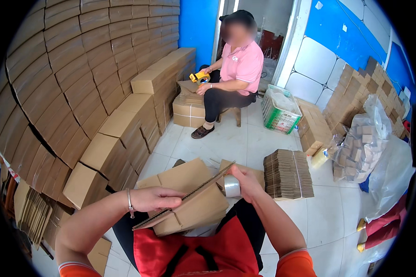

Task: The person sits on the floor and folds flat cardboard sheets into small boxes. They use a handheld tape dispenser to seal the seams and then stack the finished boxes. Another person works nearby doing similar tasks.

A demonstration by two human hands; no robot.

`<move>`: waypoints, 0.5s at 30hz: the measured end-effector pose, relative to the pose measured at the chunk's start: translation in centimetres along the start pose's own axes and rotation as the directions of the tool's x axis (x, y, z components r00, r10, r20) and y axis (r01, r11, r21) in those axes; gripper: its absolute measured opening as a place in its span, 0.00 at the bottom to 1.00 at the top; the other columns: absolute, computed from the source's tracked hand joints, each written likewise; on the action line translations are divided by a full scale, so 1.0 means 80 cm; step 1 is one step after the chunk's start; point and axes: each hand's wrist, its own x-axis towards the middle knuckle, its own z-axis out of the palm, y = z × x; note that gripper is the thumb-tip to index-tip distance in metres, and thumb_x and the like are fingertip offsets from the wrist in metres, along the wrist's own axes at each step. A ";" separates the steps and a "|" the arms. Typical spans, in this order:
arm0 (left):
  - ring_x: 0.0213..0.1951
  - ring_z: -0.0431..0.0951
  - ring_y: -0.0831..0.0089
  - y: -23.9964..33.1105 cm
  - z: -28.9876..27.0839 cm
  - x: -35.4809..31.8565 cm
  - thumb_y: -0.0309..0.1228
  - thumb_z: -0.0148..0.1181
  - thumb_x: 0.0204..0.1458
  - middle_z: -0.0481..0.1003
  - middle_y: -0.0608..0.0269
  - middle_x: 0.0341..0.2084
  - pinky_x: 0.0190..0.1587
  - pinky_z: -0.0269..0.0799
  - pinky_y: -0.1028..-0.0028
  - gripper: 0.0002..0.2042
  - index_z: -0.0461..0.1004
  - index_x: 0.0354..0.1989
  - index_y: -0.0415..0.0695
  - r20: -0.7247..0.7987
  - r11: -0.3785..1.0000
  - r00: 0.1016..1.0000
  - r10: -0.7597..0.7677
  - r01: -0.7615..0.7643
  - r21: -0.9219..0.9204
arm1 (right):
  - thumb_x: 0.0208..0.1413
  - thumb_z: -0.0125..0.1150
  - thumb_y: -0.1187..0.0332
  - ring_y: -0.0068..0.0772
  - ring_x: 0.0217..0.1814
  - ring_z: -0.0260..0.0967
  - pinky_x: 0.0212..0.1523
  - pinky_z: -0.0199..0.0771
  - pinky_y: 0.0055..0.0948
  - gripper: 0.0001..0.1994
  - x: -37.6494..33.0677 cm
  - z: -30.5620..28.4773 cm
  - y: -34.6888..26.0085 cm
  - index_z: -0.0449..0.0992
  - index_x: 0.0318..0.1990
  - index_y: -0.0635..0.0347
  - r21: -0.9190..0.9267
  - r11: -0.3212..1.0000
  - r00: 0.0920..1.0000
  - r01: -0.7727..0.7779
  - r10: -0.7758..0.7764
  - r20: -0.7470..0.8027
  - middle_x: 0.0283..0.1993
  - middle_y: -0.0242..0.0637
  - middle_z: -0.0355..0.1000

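Note:
A flattened cardboard box [195, 193] is tilted on edge above my lap, slanting from lower left to upper right. My left hand [158, 199] is closed on its near end, thumb along the near side. My right hand [247, 183] is closed at its far end, thumb against the cardboard edge. A wide roll of clear tape [232, 186] sits in the right hand, beside the board; the fingers around it are partly hidden. Under the board, more flat cardboard boxes [205, 210] lie across my lap, with further flat sheets [182, 176] just beyond.
A strapped bundle of flat cardboard [288, 174] stands to the right. Ahead sits a co-worker [238, 69] holding a yellow tape dispenser [199, 77]. Stacked boxes [78, 55] wall the left side. A green-and-white crate [281, 111] and a plastic bag of small boxes [358, 147] are at right.

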 end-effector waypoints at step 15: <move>0.54 0.70 0.72 -0.034 -0.017 0.003 0.60 0.48 0.59 0.73 0.61 0.51 0.58 0.64 0.69 0.34 0.70 0.57 0.39 -0.142 0.988 0.985 0.098 -0.114 -0.105 | 0.51 0.55 0.76 0.47 0.55 0.68 0.59 0.69 0.52 0.15 -0.033 -0.036 0.046 0.70 0.48 0.60 0.651 0.731 0.968 0.205 -0.050 -0.248 0.48 0.44 0.70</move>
